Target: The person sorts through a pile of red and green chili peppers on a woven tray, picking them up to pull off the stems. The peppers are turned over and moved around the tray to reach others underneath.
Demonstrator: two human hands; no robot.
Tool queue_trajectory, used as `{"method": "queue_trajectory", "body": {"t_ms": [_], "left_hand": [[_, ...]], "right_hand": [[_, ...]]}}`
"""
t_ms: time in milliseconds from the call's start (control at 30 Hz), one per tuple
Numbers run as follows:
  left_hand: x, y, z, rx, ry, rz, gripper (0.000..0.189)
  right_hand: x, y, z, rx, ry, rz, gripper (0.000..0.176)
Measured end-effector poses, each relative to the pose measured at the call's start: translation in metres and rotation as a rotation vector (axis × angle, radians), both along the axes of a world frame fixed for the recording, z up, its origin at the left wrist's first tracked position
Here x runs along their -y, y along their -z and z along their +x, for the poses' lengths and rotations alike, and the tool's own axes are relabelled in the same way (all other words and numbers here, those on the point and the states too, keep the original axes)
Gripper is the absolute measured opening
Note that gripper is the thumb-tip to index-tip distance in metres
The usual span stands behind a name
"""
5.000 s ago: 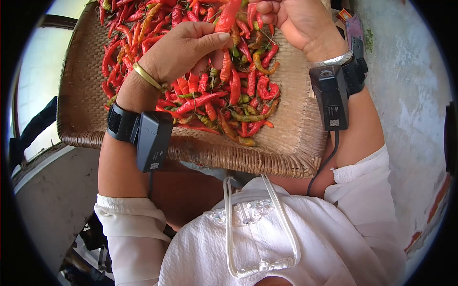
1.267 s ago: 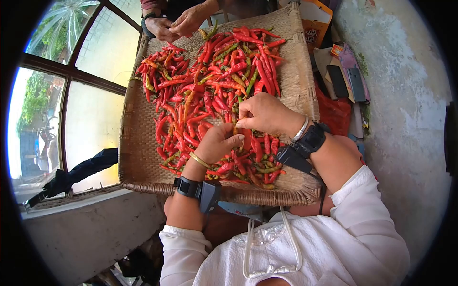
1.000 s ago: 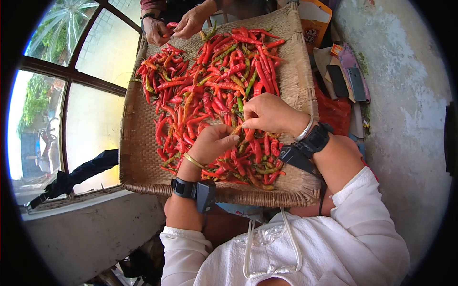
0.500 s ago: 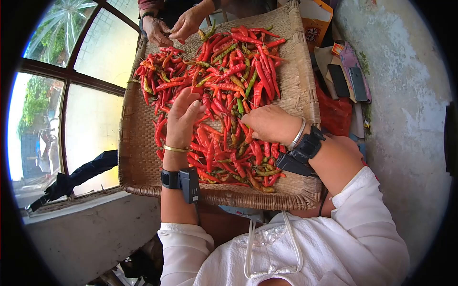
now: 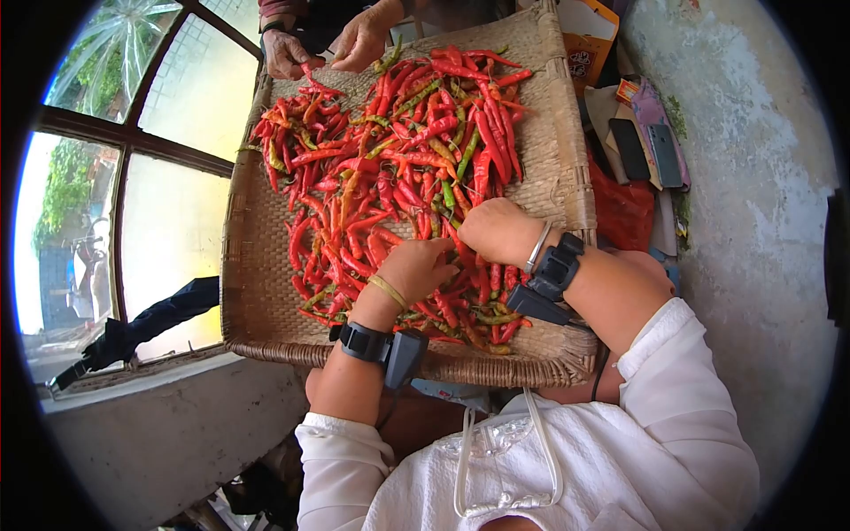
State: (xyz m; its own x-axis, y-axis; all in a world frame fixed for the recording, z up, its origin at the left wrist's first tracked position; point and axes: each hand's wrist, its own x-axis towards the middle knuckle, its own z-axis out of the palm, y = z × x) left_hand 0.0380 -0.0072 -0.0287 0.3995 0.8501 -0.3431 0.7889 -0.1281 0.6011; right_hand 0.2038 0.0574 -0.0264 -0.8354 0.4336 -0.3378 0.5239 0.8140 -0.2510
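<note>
Bare, patchy wall (image 5: 744,292) is noted on the right and a dark-framed window (image 5: 181,248) on the left, with a woven basket (image 5: 551,142) set between them. Peppers (image 5: 491,137), mostly red with some green and mottled ones, are heaped loosely across its middle.

Over the near part of the heap, the left hand (image 5: 414,270) is held low with fingers bent, and the right hand (image 5: 496,232) is curled just beside it. Both sets of fingertips are hidden by the hands themselves or by the heap, so whether a pepper is gripped by either cannot be told. At the far edge, a small red pepper (image 5: 310,73) appears to be held by another person's hand (image 5: 285,55).

Each pepper is judged light and slim, fairly supple where the skin is wrinkled, and smooth enough to slip if pinched carelessly. Hold is best taken at mid-body or near the stem; tips and thin stems may be snapped, and soft skin may be split by hard pressure. Tangling is considered likely where peppers are crossed.

Coarse weave is seen on the basket floor, bounded by a raised, bound rim. Two phones (image 5: 664,157) are laid beyond its right side, near a red bag (image 5: 620,212). A black umbrella (image 5: 159,323) is propped by the window.
</note>
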Motion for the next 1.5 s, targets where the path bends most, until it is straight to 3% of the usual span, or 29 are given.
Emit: {"method": "queue_trajectory", "body": {"t_ms": [167, 300, 433, 533, 600, 667, 700, 767, 800, 867, 900, 933, 1000, 1033, 1100, 1200, 1367, 1467, 1500], "left_hand": [[0.001, 0.004, 0.003, 0.128, 0.005, 0.076, 0.035], [0.001, -0.009, 0.003, 0.259, -0.201, 0.016, 0.025], [-0.004, -0.016, -0.006, 0.245, -0.269, -0.132, 0.017], [-0.009, -0.024, -0.025, 0.227, -0.289, -0.264, 0.016], [-0.013, -0.025, -0.039, 0.21, -0.292, -0.198, 0.019], [-0.02, -0.035, -0.045, 0.547, -0.644, -0.1, 0.027], [-0.023, -0.04, -0.041, 0.546, -0.643, -0.103, 0.027], [-0.026, -0.046, -0.032, 1.178, -0.878, 0.2, 0.04], [-0.026, -0.045, -0.034, 1.177, -0.877, 0.2, 0.04], [-0.025, -0.038, -0.041, 0.832, -0.779, 0.114, 0.053], [-0.026, -0.03, -0.042, 0.657, -0.687, 0.147, 0.042], [-0.023, -0.025, -0.044, 0.658, -0.689, 0.143, 0.042], [-0.016, -0.023, -0.043, -0.067, -0.25, 0.172, 0.031], [-0.011, -0.025, -0.039, -0.067, -0.25, 0.17, 0.031], [0.001, -0.033, -0.028, -0.449, -0.254, 0.047, 0.028], [0.017, -0.025, -0.033, -0.56, -0.136, 0.025, 0.033], [0.015, -0.015, -0.036, -0.529, -0.042, 0.039, 0.031], [0.01, -0.028, -0.036, -0.313, -0.119, 0.118, 0.026], [0.009, -0.03, -0.036, 0.013, -0.341, 0.04, 0.023]], "right_hand": [[-0.001, -0.004, -0.002, -0.186, 0.079, 0.053, 0.013], [-0.003, -0.019, -0.001, -0.417, 0.162, -0.009, 0.012], [-0.006, -0.018, -0.001, -0.455, 0.207, -0.029, 0.014], [-0.013, -0.021, 0.007, -0.391, 0.281, 0.104, 0.013], [-0.017, -0.023, 0.011, -0.419, 0.371, 0.172, 0.015], [-0.018, -0.021, 0.012, -0.461, 0.371, 0.166, 0.016], [-0.018, -0.018, 0.012, -0.473, 0.355, 0.182, 0.016], [-0.017, -0.016, 0.011, -0.485, 0.341, 0.197, 0.016], [-0.016, -0.017, 0.011, -0.472, 0.334, 0.181, 0.016], [-0.015, -0.019, 0.01, -0.46, 0.326, 0.166, 0.017], [-0.015, -0.02, 0.009, -0.454, 0.321, 0.165, 0.013], [-0.014, -0.021, 0.009, -0.446, 0.315, 0.162, 0.011], [-0.012, -0.021, 0.009, -0.424, 0.302, 0.156, 0.009], [-0.011, -0.022, 0.009, -0.405, 0.289, 0.156, 0.009], [-0.01, -0.022, 0.007, -0.365, 0.283, 0.151, 0.008], [-0.01, -0.015, 0.005, -0.333, 0.252, 0.155, 0.009], [-0.007, -0.014, 0.005, -0.307, 0.196, 0.143, 0.012], [-0.005, -0.016, 0.004, -0.325, 0.197, 0.084, 0.014], [-0.004, -0.018, 0.002, -0.373, 0.216, -0.013, 0.015]]}}
